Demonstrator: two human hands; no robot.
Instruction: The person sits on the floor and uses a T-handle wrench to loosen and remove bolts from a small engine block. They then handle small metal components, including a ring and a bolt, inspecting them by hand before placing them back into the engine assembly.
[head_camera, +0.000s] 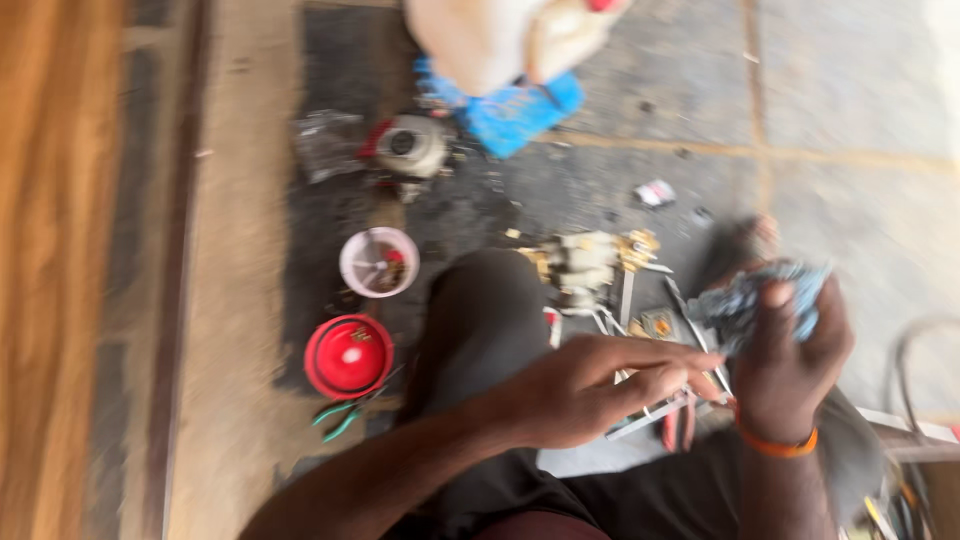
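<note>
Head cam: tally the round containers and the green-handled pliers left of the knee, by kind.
Red round bowl: 1
White round bowl with small parts inside: 1
Green-handled pliers: 1
Total: 3

From my remote seat, the rag (762, 300) bunched in the right hand (790, 350) looked like soft, crumpled blue-grey cloth, matt. The left hand (590, 385) hovered over thin metal tools (650, 410) with a dull silver sheen. The floor (850, 130) was rough grey stone or concrete, stained dark and oily around the parts. A red bowl (348, 356) read as glossy plastic; the pale pink cup (379, 262) as smoother, duller plastic. The small engine part (585, 262) showed cast metal with brassy yellow bits. Pliers (340, 415) had green rubbery handles. The orange wristband (775, 445) seemed smooth. At the left, a wood surface (55, 270) looked warm and polished. A blue sheet (520, 112) looked like plastic
</note>
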